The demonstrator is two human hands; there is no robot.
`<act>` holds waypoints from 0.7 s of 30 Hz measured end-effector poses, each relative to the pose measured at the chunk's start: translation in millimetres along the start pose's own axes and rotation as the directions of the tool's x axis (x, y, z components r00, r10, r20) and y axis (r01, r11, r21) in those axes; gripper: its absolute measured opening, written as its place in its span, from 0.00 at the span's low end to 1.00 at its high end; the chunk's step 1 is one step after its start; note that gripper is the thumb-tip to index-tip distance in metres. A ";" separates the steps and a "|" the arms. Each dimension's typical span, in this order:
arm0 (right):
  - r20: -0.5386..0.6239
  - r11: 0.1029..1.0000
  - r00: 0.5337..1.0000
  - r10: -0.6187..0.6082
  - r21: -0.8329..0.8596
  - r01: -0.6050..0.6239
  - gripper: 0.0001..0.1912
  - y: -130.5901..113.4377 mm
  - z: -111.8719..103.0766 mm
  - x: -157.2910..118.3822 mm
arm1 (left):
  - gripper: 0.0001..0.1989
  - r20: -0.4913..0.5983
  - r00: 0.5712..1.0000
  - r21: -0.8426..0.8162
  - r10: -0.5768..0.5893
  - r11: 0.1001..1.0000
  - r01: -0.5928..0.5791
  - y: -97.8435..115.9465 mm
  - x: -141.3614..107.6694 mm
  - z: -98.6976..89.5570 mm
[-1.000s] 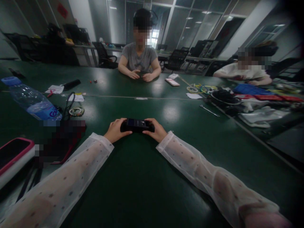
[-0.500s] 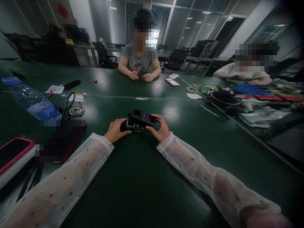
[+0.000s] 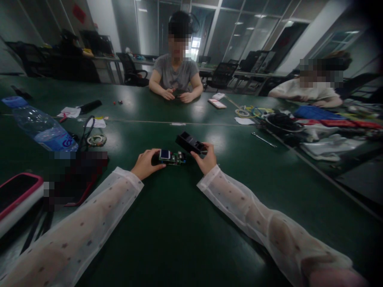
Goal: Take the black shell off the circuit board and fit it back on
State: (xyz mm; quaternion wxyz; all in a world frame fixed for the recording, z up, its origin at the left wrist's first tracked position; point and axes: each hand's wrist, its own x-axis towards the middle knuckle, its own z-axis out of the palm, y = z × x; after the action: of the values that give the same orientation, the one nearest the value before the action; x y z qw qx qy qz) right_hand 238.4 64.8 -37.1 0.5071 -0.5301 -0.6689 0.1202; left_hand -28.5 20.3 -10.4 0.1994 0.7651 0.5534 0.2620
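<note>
My left hand (image 3: 146, 164) grips the left end of a green circuit board (image 3: 176, 158) that carries a small dark screen (image 3: 164, 154) with a pale frame. Thumb and fingers close round its end, just above the green table. In my right hand (image 3: 206, 158) is a black plastic cover (image 3: 190, 142) with cut-outs, pinched at its right end. The cover is tilted and apart from the board, above it and to the right. Board parts lie exposed; what sits beneath the board is hard to make out.
On the left stand a water bottle (image 3: 44, 129), a beaded bracelet (image 3: 97, 140) and a pink-edged device (image 3: 20, 195). A wrench (image 3: 263, 139) lies to the right, near a heap of cables and bags (image 3: 326, 131). Across the table (image 3: 179, 231) sits a person (image 3: 176, 73); another (image 3: 308, 89) is at right.
My right hand has lifted the black cover off the circuit board and shifted it right, uncovering the screen and components. My left hand has stayed in place on the board.
</note>
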 end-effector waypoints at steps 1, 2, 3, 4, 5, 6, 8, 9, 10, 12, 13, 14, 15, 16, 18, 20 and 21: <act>0.007 1.000 1.000 0.010 -0.018 -0.010 0.26 1.4 0.2 0.2 | 0.27 0.000 1.000 0.000 -0.003 1.000 0.003 0.6 -0.1 -0.2; 0.015 0.999 1.000 0.018 -0.035 -0.017 0.25 2.5 0.3 0.2 | 0.27 0.001 1.000 -0.001 -0.006 1.000 0.006 1.1 -0.2 -0.4; 0.025 0.998 0.999 0.025 -0.050 -0.024 0.25 3.3 0.4 0.3 | 0.27 0.003 1.000 -0.002 -0.008 1.000 0.008 1.3 -0.3 -0.4; 0.037 0.998 0.999 0.033 -0.063 -0.031 0.25 4.1 0.5 0.3 | 0.27 0.005 1.000 -0.004 -0.009 1.000 0.009 1.4 -0.3 -0.3; 0.049 0.996 0.998 0.044 -0.074 -0.040 0.25 4.9 0.6 0.2 | 0.27 0.005 1.000 -0.005 -0.011 1.000 0.011 1.3 -0.2 -0.2; 0.060 0.995 0.997 0.055 -0.086 -0.050 0.25 5.6 0.8 0.2 | 0.27 0.005 1.000 -0.004 -0.011 1.000 0.011 1.1 -0.1 0.0; 0.065 0.991 0.995 0.070 -0.115 -0.063 0.27 6.8 1.4 -0.1 | 0.28 0.005 1.000 0.001 -0.008 1.000 0.008 0.6 0.0 0.4; 0.057 0.989 0.996 0.071 -0.131 -0.063 0.28 7.2 1.7 -0.3 | 0.28 0.005 1.000 0.004 -0.005 1.000 0.005 0.3 0.1 0.5; 0.047 0.987 0.997 0.067 -0.146 -0.060 0.30 7.3 1.9 -0.5 | 0.28 0.004 1.000 0.008 -0.001 1.000 0.001 0.2 0.1 0.5; 0.027 0.984 0.998 0.056 -0.170 -0.051 0.33 7.1 2.3 -0.9 | 0.28 0.008 1.000 0.011 0.005 1.000 -0.005 0.3 0.0 0.4; 0.023 0.983 0.998 0.053 -0.177 -0.049 0.33 6.8 2.4 -1.1 | 0.28 0.009 1.000 0.012 0.004 1.000 -0.005 0.6 -0.1 0.2; 0.022 0.983 0.998 0.053 -0.180 -0.048 0.33 6.6 2.4 -1.2 | 0.28 0.012 1.000 0.011 0.001 1.000 -0.001 1.1 -0.2 0.0; 0.024 0.983 0.998 0.053 -0.180 -0.048 0.32 6.3 2.4 -1.4 | 0.27 0.015 1.000 0.011 -0.003 1.000 0.003 1.5 -0.3 -0.1; 0.026 0.983 0.998 0.053 -0.178 -0.048 0.32 6.2 2.3 -1.5 | 0.27 0.015 1.000 0.009 -0.008 1.000 0.008 2.0 -0.4 -0.3; 0.034 0.985 0.998 0.052 -0.169 -0.045 0.31 6.1 2.0 -1.7 | 0.27 0.016 1.000 0.003 -0.017 1.000 0.016 2.9 -0.5 -0.7; 0.042 0.987 0.998 0.050 -0.157 -0.042 0.30 6.1 1.7 -1.8 | 0.27 0.014 1.000 -0.004 -0.013 1.000 0.013 3.4 -0.5 -1.1; 0.045 0.988 0.998 0.050 -0.151 -0.042 0.30 6.1 1.5 -1.9 | 0.27 0.011 1.000 -0.008 -0.009 1.000 0.009 3.5 -0.5 -1.4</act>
State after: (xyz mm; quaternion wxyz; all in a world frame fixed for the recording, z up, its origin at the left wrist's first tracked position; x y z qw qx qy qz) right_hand 240.7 66.3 -43.0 0.4463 -0.5789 -0.6759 0.0941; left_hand -26.9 18.8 -7.3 0.2067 0.7632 0.5548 0.2589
